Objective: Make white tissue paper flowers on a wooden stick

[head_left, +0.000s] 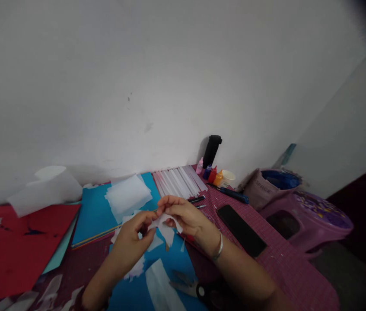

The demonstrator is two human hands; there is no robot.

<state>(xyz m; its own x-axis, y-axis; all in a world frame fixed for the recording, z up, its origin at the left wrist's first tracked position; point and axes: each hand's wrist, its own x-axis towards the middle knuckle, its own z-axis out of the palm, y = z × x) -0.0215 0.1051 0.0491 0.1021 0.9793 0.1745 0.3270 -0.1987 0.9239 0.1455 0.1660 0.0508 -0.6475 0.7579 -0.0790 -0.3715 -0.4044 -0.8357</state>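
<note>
Between my two hands is a small piece of thin white paper, creased and hanging down a little. My left hand pinches its left side between thumb and fingers. My right hand, with a silver bangle at the wrist, grips its upper right part. Below them lies a blue sheet with cut white paper pieces on it. A long white paper strip and scissors lie nearer me, the scissors partly hidden by my right forearm.
White sheets lie on blue card behind my hands, beside pale strips. A paper roll rests over red card at left. Paint bottles, a black cylinder, a phone and a pink stool are at right.
</note>
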